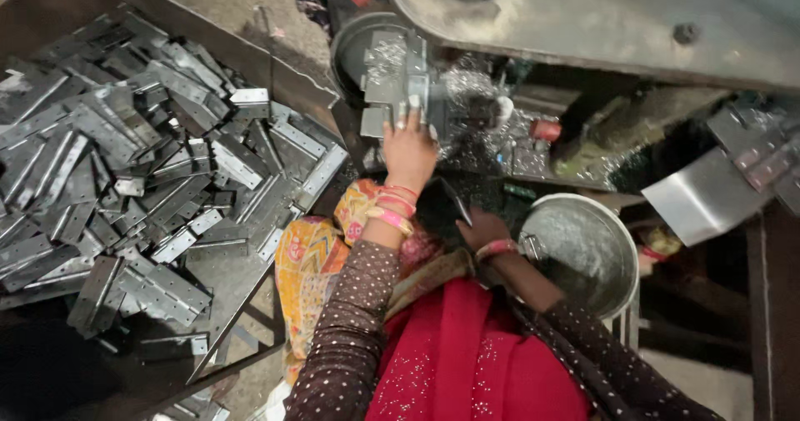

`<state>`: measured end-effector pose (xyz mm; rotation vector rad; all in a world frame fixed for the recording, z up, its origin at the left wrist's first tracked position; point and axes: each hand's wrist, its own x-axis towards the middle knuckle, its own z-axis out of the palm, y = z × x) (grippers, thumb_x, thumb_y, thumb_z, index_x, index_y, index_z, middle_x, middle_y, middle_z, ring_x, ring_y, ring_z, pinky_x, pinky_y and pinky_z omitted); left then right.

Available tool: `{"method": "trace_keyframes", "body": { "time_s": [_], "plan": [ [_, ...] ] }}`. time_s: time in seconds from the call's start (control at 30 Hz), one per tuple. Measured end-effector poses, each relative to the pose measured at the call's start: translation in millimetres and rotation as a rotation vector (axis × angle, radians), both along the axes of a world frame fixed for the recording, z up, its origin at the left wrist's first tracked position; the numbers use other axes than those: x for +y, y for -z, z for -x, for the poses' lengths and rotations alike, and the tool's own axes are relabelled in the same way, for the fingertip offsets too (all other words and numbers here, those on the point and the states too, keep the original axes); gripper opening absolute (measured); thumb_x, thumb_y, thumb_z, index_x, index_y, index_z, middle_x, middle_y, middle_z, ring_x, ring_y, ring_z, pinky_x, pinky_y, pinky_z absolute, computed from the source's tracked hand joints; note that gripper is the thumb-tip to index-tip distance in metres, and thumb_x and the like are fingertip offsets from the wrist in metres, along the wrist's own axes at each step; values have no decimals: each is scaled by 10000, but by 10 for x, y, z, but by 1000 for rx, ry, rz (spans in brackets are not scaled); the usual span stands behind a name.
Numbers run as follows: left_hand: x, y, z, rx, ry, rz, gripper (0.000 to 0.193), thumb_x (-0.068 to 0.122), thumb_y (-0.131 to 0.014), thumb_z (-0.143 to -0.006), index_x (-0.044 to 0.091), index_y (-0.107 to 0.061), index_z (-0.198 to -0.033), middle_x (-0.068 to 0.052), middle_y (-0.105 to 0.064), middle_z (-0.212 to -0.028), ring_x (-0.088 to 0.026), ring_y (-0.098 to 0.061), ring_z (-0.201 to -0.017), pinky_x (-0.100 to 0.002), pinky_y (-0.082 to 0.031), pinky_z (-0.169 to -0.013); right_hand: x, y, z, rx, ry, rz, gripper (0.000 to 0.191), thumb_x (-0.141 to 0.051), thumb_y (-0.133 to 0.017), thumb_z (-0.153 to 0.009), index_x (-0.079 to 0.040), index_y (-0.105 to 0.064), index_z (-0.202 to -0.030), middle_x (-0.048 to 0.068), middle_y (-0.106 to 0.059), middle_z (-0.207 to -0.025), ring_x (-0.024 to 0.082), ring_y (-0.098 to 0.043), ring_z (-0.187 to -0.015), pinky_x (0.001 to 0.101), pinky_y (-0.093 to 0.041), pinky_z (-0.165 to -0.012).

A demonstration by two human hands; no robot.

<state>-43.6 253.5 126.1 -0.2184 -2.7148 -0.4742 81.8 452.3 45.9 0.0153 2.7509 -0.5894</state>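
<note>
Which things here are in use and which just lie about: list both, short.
In use:
- left hand pressing on a metal hinge piece at the machine
- right hand low beside the steel bowl

Lying about:
- heap of hinge plates on the left tray
- bent metal sheet at right
- small red cap amid shavings

Both arms wear dark brown sleeves (350, 321) speckled with small pale dots. Pink and red bangles (393, 209) ring the left wrist, above its sleeve cuff; a pink bangle (497, 248) rings the right. A red sequinned drape (467, 354) lies between the sleeves, beside orange-yellow patterned cloth (308, 263).
</note>
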Motion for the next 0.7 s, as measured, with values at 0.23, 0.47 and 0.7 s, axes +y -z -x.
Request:
{"method": "trace_keyframes", "body": {
  "time_s": [0.23,0.47,0.7],
  "plan": [
    [-21,16,-125,136,-25,83,359,281,-570,-914,47,-769,-1100,-118,-611,-1406,-311,-547,-1337,-573,-361,-1120,30,-334,289,-137,-94,-77,597,-471,-738,-872,12,-564,-1176,301,-706,-1058,478,-685,-1002,541,-544,-855],
    [-57,28,-21,-35,-22,35,320,282,-570,-968,53,-777,-1053,-108,-626,-1376,-315,-566,-1284,-583,-371,-1106,-97,-60,30,-105,-35,-93,518,-493,-621,-985,-29,-591,-1211,288,-717,-1072,480,-690,-1008,555,-543,-880],
    [-77,68,-47,47,-16,53,346,324,-561,-994,59,-784,-997,-119,-626,-1358,-322,-579,-1301,-579,-360,-1118,-31,30,111,18,-37,46,550,-433,-709,-856,-13,-585,-1190,303,-688,-1089,501,-652,-1027,557,-529,-874]
  ]
}}
